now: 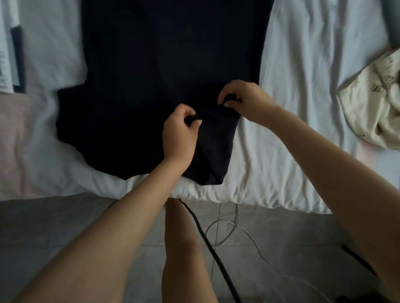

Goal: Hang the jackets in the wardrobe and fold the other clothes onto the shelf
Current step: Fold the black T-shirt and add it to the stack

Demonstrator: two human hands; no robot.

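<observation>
Fingers (191, 122) of left hand (180, 135) curled, pinching dark garment (161, 58) close to its near end; right hand (244, 99) pinches same fabric just beside. Garment lies flat on bed (297, 82), long axis running away from person, narrow end toward bed edge, far end cut off by frame top. Dark cloth hides seams; garment type unclear. At right, cream garment (378, 102) crumpled, partly cut off.

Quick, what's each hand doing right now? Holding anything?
Left hand: fingers pinch the dark garment lying on the bed.
Right hand: fingers pinch the same dark garment, close by.
</observation>
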